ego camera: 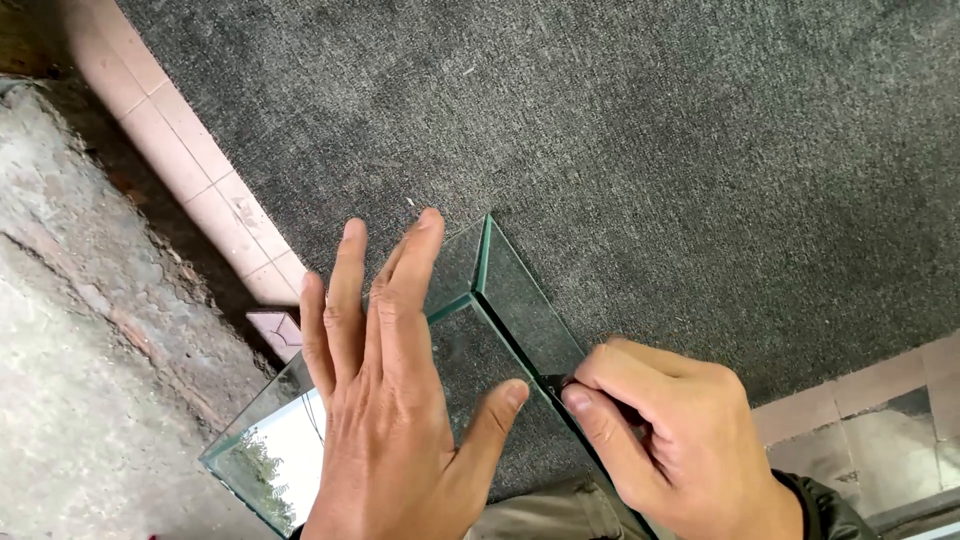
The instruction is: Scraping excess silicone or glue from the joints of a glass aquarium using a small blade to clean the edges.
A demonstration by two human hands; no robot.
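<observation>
Pressing flat, open left hand [385,400] hides glass box [500,300], right hand [665,440] pinching half-hidden dark tool [556,383]

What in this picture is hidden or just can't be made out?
- Small dark tool pinched in the right hand: the fingers cover nearly all of it, so its kind is unclear.
- Clear green-edged glass panes: the left hand lies flat over their middle, and the picture's bottom edge cuts off the near part.
- How the panes join under the left hand: hidden.
- Khaki trouser leg: mostly cut off below.

Glossy glass box [520,300], rough carpet [700,150]
</observation>
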